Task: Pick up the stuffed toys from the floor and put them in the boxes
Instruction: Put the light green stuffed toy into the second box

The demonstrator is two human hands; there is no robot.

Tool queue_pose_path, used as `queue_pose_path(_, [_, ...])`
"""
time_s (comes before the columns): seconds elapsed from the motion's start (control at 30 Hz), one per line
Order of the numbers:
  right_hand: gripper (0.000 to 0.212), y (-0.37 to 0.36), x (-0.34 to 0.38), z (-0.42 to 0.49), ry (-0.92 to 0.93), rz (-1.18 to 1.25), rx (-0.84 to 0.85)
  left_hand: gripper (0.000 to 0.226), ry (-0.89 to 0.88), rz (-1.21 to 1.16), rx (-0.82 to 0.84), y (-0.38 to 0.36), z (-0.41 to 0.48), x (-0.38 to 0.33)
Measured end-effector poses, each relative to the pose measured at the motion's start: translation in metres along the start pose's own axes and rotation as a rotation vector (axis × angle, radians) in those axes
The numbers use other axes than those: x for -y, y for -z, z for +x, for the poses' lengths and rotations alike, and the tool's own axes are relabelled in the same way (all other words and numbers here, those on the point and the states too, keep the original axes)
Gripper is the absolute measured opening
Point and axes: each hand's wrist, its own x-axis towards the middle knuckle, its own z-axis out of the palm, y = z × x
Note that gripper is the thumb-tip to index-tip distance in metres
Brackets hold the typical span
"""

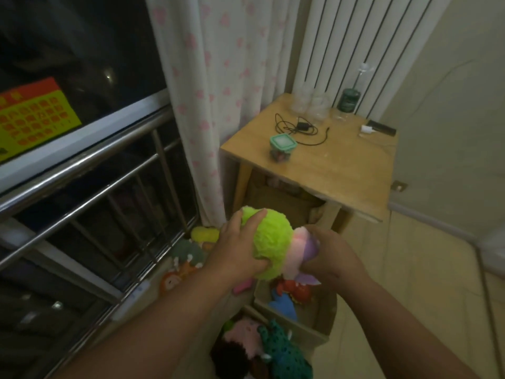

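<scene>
Left hand: the left hand [240,244] wraps over the fuzzy lime-green plush toy [269,242], fingers sunk in the fur.
Right hand: the right hand [332,255] clasps the same toy's pink and lilac end, probably to steady a bulky, floppy load.
Toy position: in the air, above the open cardboard boxes [303,330] near the person, likely about to go in.
Right box: holds a red plush [296,291] and a blue plush [284,305].
Near box: holds a pink plush [246,335] beside a dark green spotted plush [284,351].
Left box: an orange plush [177,277] and a yellow plush [203,233] by the metal railing [90,184].
Table: the wooden table [338,173] stands far beyond.
</scene>
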Motion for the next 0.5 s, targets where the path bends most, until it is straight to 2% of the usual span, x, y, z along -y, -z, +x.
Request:
queue_pose_path(0.23, [0.076, 0.059, -0.128, 0.046, -0.007, 0.022, 0.054, 0.102, 0.045, 0.027, 0.053, -0.094, 0.070, -0.098])
queue_pose_path(0.37, [0.064, 0.080, -0.179, 0.071, -0.058, -0.013, 0.148, 0.100, 0.098, 0.008, 0.103, -0.137, 0.097, -0.135])
queue_pose_path(0.5, [0.073, 0.085, -0.209, 0.092, -0.078, 0.001, 0.188, 0.098, 0.144, -0.055, 0.166, -0.160, 0.122, -0.146])
